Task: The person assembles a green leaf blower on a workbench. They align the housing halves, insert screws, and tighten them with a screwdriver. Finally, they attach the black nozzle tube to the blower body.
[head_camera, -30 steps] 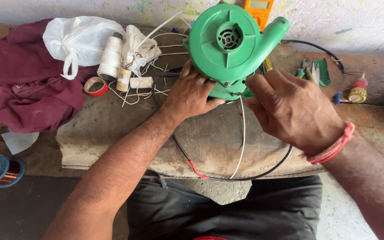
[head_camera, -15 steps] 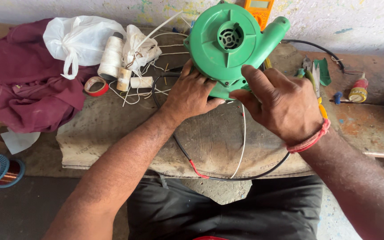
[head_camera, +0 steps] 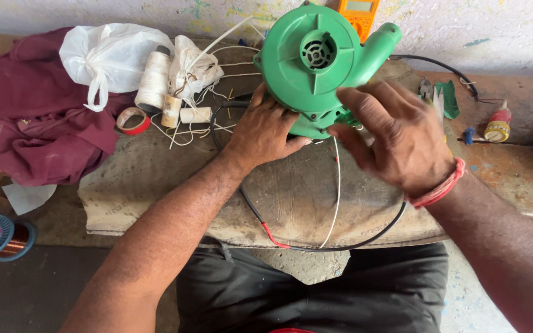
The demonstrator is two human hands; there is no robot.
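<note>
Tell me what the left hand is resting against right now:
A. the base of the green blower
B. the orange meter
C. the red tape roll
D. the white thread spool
A. The left hand lies flat on the bench with its fingers pressed against the lower edge of the green blower; the thread spool and tape roll sit apart to its left.

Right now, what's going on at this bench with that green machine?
A person sits at a worn workbench with a green electric blower standing on it. The left hand presses against the blower's base, while the right hand is at its lower right side, fingers spread. A black cable and a white wire trail toward the person. Thread spools, red tape and a maroon cloth lie to the left.
</note>
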